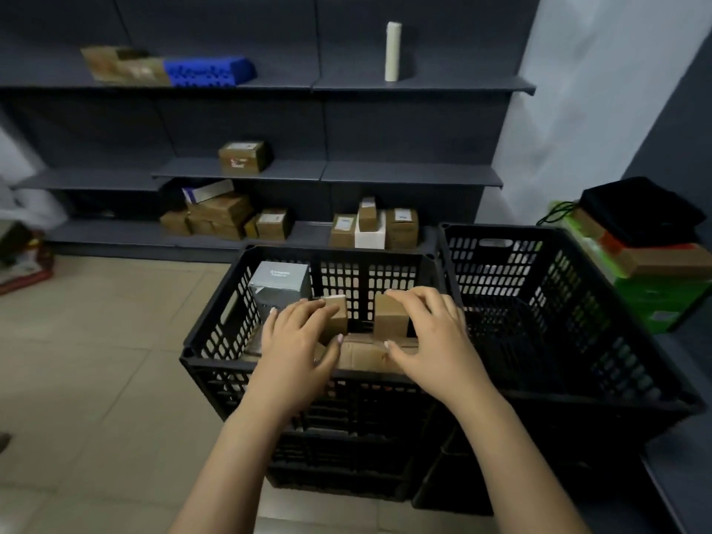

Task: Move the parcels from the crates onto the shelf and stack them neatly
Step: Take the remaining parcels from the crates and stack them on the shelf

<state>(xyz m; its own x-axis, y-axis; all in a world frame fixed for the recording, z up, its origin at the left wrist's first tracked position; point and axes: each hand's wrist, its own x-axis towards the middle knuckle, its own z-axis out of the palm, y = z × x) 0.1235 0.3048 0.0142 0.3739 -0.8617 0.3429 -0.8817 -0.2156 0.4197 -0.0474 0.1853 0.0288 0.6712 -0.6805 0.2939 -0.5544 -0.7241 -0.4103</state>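
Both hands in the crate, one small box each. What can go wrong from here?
The left hand grips the left small box and the right hand the right small box; one-handed grips may slip on the lift. The grey box nearby could get knocked. The bottom shelf is already crowded, so stacks there may topple.
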